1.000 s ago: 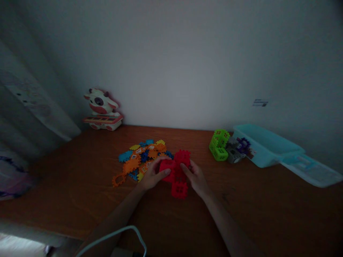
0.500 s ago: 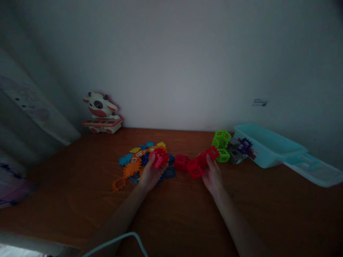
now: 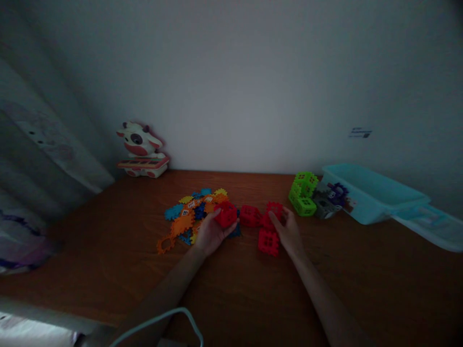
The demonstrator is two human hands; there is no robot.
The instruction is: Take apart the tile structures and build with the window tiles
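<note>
Red plastic block held in our left hand, at the right end of the multicoloured pile; our right hand grips a joined red cluster. Green blocks stand farther right.

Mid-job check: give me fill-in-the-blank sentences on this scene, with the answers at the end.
The left hand holds a chunky plastic block coloured ____.
The lime-green, L-shaped plastic block stack stands nearer the ____ hand.
The white plastic keyboard toy has the head of a ____.

Missing words: red; right; cow.
</note>
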